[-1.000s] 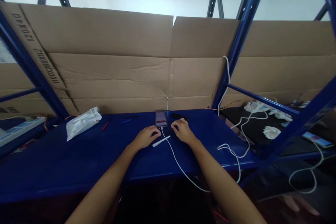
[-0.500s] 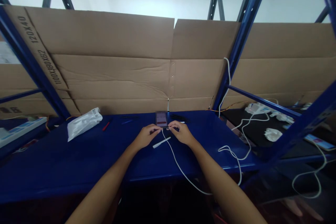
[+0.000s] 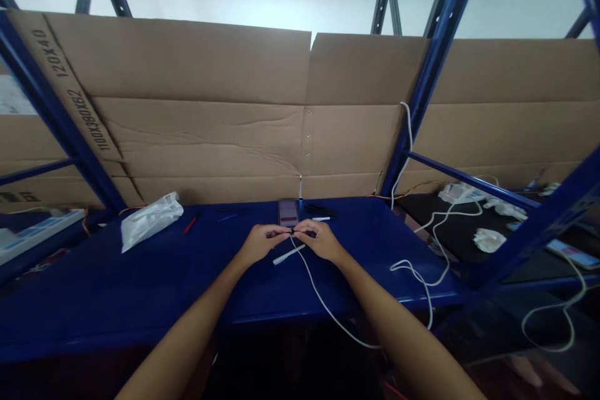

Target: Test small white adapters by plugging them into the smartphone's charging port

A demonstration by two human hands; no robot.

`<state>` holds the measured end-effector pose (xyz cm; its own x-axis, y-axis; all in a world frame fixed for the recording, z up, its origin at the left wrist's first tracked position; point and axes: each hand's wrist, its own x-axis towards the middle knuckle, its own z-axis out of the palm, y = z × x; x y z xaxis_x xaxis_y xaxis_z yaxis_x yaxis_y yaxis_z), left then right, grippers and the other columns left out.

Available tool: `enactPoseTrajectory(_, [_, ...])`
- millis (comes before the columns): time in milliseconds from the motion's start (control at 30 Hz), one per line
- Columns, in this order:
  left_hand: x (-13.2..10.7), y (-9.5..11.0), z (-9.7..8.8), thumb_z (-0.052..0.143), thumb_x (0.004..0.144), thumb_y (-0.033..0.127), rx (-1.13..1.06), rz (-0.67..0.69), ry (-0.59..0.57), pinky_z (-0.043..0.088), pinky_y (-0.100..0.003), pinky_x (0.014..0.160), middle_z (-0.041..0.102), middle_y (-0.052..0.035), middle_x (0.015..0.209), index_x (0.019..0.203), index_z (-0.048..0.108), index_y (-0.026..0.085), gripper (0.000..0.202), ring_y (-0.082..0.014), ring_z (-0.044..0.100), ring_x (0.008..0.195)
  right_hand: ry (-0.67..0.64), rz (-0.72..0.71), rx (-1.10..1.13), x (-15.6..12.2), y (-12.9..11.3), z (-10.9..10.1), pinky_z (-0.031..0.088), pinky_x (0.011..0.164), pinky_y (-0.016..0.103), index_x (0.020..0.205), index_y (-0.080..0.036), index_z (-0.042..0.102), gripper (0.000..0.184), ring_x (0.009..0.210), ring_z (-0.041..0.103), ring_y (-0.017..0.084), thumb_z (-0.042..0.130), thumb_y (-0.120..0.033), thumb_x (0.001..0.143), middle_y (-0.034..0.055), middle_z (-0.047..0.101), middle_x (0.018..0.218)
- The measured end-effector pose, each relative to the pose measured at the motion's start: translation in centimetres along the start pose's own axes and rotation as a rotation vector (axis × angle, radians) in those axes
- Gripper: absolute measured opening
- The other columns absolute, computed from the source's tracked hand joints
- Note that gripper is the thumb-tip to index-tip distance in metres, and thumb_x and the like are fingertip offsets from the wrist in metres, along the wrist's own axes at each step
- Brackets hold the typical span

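Pinching a white cable [image 3: 317, 290] between the left hand [image 3: 265, 244] and right hand [image 3: 321, 241], just before a smartphone [image 3: 288, 212].

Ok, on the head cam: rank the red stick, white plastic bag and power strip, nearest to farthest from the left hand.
From the left hand, nearest first:
1. Red stick: on the blue shelf, left of the hand.
2. White plastic bag: farther left on the same shelf.
3. Power strip: far left, past the blue upright.
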<state>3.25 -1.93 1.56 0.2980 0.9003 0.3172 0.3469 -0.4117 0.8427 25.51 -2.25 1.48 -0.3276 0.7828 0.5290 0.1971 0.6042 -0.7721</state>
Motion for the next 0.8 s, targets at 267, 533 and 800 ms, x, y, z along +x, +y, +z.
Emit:
enactPoseTrajectory(267, [-0.1,-0.01,0.06,0.073,0.079,0.052,-0.016,-0.011,0.004,0.033,-0.022,0.047,0.061,0.0008,0.054,0.101,0.08,0.013,0.045,-0.0097,0.043,0.047,0.046,0.025,-0.009,0.0,-0.09,-0.09,0.054,0.077,0.029,0.092,-0.02,0.071,0.021,0.081,0.069,0.017,0.07,-0.04,0.086,0.0033,0.074,0.087])
enactPoseTrajectory(533, [-0.16,-0.36,0.2,0.072,0.081,0.052,0.02,0.017,-0.011,0.03,-0.022,0.046,0.065,-0.0004,0.058,0.098,0.081,0.014,0.043,-0.0095,0.043,0.047,0.003,-0.004,0.002,-0.13,0.37,0.27,0.053,0.077,0.029,0.091,-0.02,0.072,0.018,0.082,0.067,0.018,0.07,-0.038,0.087,0.0034,0.073,0.089])
enactPoseTrajectory(800, [-0.37,0.05,0.16,0.068,0.086,0.049,0.098,0.09,-0.035,0.032,-0.022,0.049,0.07,-0.0011,0.067,0.094,0.081,0.017,0.036,-0.0097,0.044,0.051,-0.04,-0.053,-0.134,-0.34,-0.08,0.27,0.048,0.074,0.029,0.082,-0.022,0.073,0.017,0.077,0.063,0.017,0.07,-0.037,0.089,0.0016,0.073,0.082])
